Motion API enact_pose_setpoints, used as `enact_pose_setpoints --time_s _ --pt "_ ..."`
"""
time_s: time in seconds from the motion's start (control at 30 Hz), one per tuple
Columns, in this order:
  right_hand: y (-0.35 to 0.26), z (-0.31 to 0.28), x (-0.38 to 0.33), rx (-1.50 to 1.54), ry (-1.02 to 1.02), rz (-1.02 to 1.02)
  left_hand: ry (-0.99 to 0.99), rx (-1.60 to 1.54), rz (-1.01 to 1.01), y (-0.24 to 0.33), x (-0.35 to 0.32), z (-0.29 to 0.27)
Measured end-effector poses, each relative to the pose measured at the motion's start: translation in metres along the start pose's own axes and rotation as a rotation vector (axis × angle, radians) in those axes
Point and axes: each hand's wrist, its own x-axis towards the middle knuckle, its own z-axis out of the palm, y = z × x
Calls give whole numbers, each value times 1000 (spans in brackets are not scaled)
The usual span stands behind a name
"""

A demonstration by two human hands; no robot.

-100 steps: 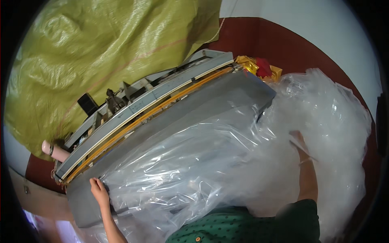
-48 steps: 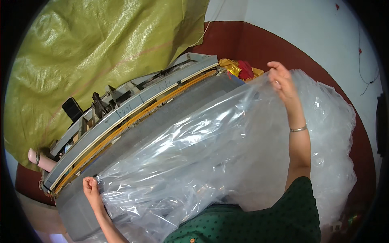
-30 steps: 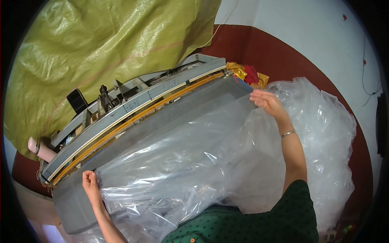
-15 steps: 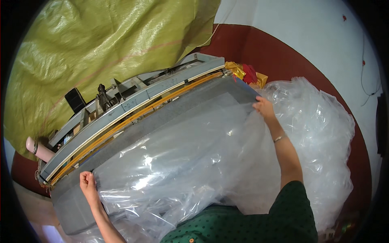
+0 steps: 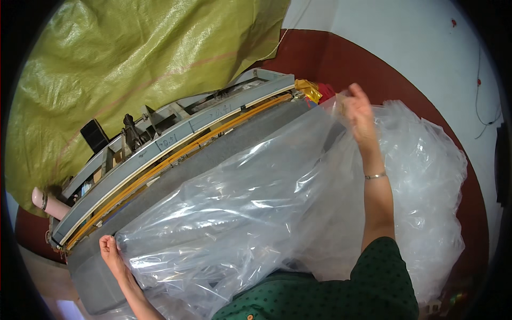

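1. The clear plastic bag lies spread over the grey counter of the long sealing machine, its far edge just short of the machine's orange sealing strip.
2. The left hand is closed on the bag's near-left corner, pressing it down at the counter's left end, close to the strip.
3. The right hand is raised above the machine's right end, fingers pinched on the bag's other corner, so that side of the film hangs lifted off the counter.
4. To do this well, I judge the edge between the two hands should be drawn taut and straight, then laid parallel to the strip, with no folds or trapped creases along the line.
5. A heap of more clear plastic film sits to the right of the machine, behind the right forearm.
6. A large yellow-green woven sack hangs behind the machine, and a small bundle of yellow and red wrappers lies at its right end.
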Motion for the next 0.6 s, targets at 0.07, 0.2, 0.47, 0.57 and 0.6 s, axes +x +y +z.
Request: enact_pose_setpoints --time_s 0.07,0.2,0.47,0.57,0.6 --pt "49 -72 -19 -601 -124 267 -39 67 -48 -6 3 9" --pt "79 -81 -45 -658 8 533 -16 67 -30 3 -1 15" --pt "-43 -7 6 143 -55 -133 -13 51 -67 10 -6 9" --pt "-16 -20 -11 -323 39 -114 -38 93 -122 17 -9 12" --pt "8 -56 -26 -720 -37 -62 -59 97 -147 16 -8 16"
